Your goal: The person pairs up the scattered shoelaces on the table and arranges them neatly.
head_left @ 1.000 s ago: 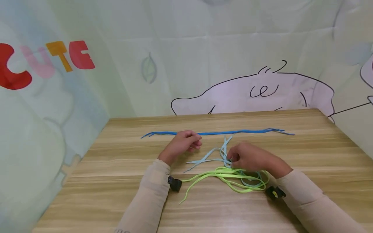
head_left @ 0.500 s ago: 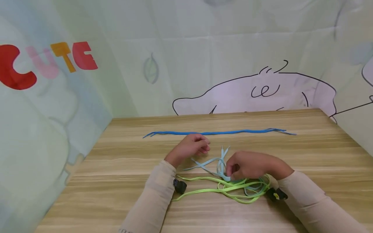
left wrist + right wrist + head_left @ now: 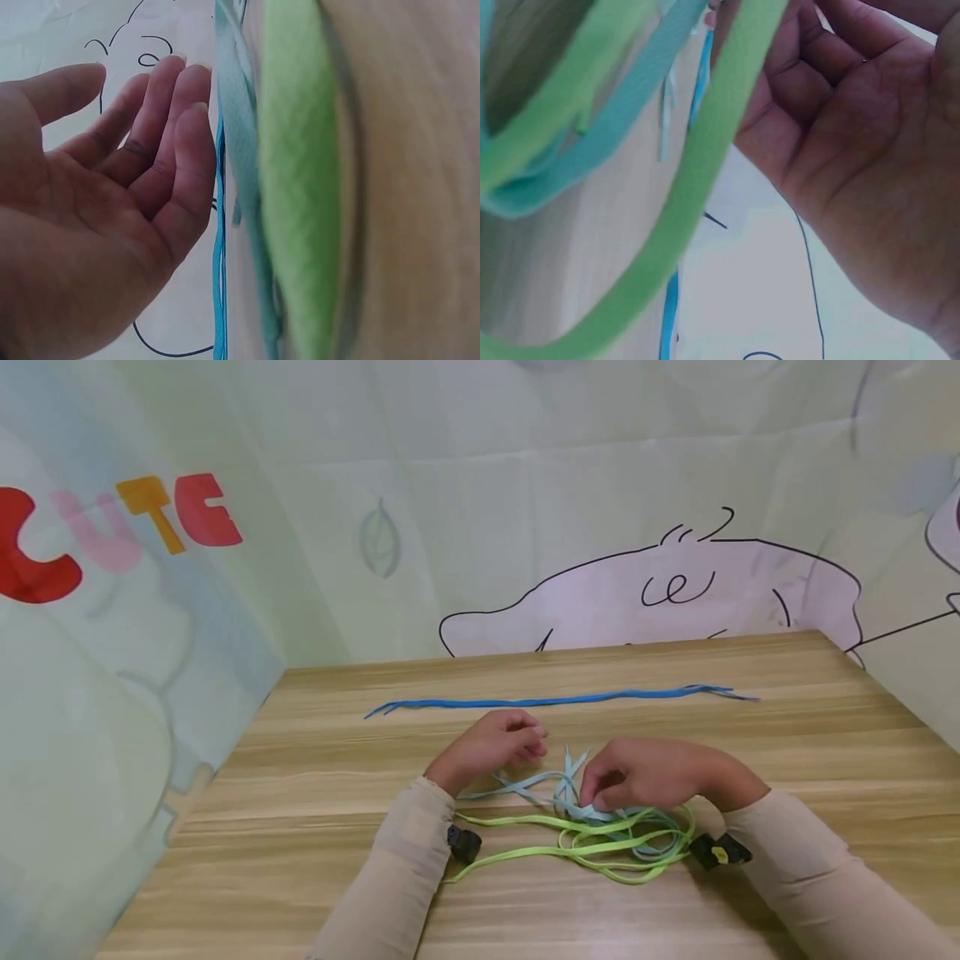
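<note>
My right hand (image 3: 651, 772) pinches a light blue shoelace (image 3: 564, 787) between thumb and fingertips. Several light blue ends fan out to the left and away from it on the table. Under and in front of that hand, yellow-green shoelaces (image 3: 525, 852) lie in loose loops, tangled with part of the light blue ones. My left hand (image 3: 493, 745) hovers over the light blue ends, its fingers loosely bent and holding nothing. In the left wrist view, its palm and relaxed fingers (image 3: 161, 161) show beside the laces.
Blue shoelaces (image 3: 555, 702) lie stretched in a straight line across the back of the wooden table (image 3: 300, 827). A printed cloth (image 3: 540, 510) hangs behind and left of it. Each wrist bears a small black camera.
My right hand has drawn the light blue shoelaces nearer, and the yellow-green loops have shifted with them. My left hand has moved a little right and nearer. The blue shoelaces stay put.
</note>
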The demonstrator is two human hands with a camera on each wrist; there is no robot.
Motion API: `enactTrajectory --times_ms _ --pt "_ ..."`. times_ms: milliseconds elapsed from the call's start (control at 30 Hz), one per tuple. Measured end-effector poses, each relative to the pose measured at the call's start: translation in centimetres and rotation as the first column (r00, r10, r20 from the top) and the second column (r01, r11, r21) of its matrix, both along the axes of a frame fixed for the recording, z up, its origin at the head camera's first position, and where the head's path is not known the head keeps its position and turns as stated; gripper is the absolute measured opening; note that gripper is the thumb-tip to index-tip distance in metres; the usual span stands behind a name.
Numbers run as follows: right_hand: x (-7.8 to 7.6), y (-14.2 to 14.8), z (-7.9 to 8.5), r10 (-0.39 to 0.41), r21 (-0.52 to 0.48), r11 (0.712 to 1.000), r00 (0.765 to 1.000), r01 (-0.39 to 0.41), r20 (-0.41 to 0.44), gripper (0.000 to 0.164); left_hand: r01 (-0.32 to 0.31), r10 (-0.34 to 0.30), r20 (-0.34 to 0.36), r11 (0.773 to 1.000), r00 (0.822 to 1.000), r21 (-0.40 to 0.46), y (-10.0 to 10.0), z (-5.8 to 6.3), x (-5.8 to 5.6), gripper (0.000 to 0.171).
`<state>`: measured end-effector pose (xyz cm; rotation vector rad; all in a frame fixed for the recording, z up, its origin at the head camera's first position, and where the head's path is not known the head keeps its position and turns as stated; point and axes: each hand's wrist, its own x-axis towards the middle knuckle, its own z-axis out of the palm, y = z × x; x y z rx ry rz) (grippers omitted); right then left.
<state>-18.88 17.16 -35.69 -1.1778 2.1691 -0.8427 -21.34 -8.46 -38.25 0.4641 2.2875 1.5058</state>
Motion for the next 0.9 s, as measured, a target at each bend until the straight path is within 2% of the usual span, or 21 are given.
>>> enactTrajectory --times_ms 100,233,367,433,633,900 --pt "0.3 0.0 0.7 -0.008 -0.029 1.0 1.0 0.008 -0.01 0.015 0.01 -0.01 0.001 1.0 1.0 0.002 0.0 0.1 0.1 0.031" --pt "0.7 0.0 1.7 -0.059 -0.052 0.997 0.998 0.058 -0.016 0.011 0.034 -0.034 0.004 0.999 0.999 -0.01 0.1 0.4 0.2 0.032" --pt "1.0 0.0 2.2 -0.106 -0.093 0.99 0.994 0.105 -0.003 0.013 0.087 -0.087 0.006 0.996 0.996 -0.004 0.2 0.6 0.4 0.035" --pt "1.0 0.0 2.3 -0.123 -0.125 0.984 0.992 0.123 0.004 0.014 0.136 -0.136 0.003 0.991 0.991 0.011 0.2 0.7 0.4 0.036" --pt "1.0 0.1 2.5 -0.207 -0.242 0.95 0.978 0.198 -0.01 0.014 0.301 -0.297 -0.059 0.951 0.953 0.069 0.4 1.2 0.7 0.031" --pt "1.4 0.2 3.1 -0.302 -0.402 0.873 0.953 0.275 -0.003 0.012 0.406 -0.38 -0.148 0.886 0.913 0.223 0.4 1.9 1.2 0.041"
